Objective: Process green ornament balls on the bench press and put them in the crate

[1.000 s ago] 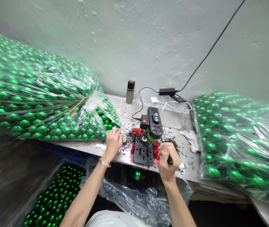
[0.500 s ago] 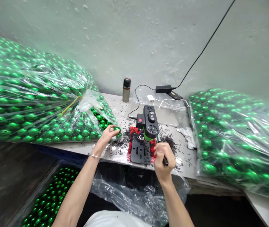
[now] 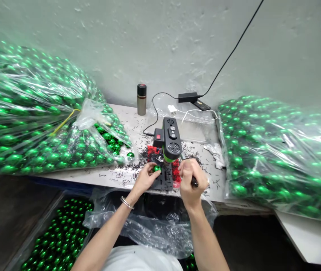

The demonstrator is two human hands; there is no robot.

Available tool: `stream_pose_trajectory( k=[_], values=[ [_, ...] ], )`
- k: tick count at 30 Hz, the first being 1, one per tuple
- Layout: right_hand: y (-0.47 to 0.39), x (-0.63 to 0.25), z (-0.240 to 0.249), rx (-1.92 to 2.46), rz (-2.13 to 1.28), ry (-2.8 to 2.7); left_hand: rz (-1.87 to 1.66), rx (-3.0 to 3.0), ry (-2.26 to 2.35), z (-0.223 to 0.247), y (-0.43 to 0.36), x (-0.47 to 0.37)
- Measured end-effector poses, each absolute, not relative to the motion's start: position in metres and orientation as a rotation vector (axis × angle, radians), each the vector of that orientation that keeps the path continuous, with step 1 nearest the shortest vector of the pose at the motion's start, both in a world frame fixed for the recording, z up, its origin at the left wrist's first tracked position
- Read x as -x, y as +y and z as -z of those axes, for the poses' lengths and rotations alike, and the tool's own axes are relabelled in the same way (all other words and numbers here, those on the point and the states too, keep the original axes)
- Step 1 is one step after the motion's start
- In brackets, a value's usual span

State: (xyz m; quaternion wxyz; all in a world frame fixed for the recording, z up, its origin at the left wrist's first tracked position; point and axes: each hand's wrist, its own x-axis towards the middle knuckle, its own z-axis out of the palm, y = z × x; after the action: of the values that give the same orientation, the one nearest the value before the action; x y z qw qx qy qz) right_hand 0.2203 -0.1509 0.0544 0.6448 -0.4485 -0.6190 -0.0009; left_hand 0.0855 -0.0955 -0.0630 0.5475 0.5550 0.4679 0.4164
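Observation:
My left hand pinches a shiny green ball between thumb and fingers. It holds the ball over the slotted black base plate of a small bench drill press, just left of the drill head. The tip of the drill is hard to make out. My right hand is wrapped round the black-ended lever at the press's right side. Red material shows under the base. Another green ball lies at the mouth of the opened clear bag on the left.
Black shavings litter the white table. Behind the press are a bottle, a power adapter and cables. A full bag of green balls sits at right, a crumpled white cloth beside it. Below left is a container of green balls.
My left hand has carried a green ball from the bag's mouth rightward to the drill press. My right hand stays on the lever. The whole view has shifted slightly.

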Motion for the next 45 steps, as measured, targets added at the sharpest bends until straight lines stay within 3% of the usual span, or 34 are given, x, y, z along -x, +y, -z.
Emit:
stream_pose_trajectory(
  k=[5, 25, 36, 45],
  values=[
    [-0.153, -0.221, -0.049, 1.02, 0.026, -1.421, -0.988, -1.657, 1.222, 0.068, -0.1, -0.091],
    [-0.157, -0.223, -0.038, 1.022, 0.09, -1.475, -1.099, -2.046, 1.263, 0.08, -0.101, -0.094],
    [-0.153, -0.23, 0.025, 0.94, 0.267, -1.583, -1.144, -2.018, 1.206, 0.086, -0.099, -0.094],
    [-0.146, -0.226, 0.053, 0.857, 0.216, -1.466, -1.15, -2.006, 1.227, 0.089, -0.098, -0.096]
  ],
)
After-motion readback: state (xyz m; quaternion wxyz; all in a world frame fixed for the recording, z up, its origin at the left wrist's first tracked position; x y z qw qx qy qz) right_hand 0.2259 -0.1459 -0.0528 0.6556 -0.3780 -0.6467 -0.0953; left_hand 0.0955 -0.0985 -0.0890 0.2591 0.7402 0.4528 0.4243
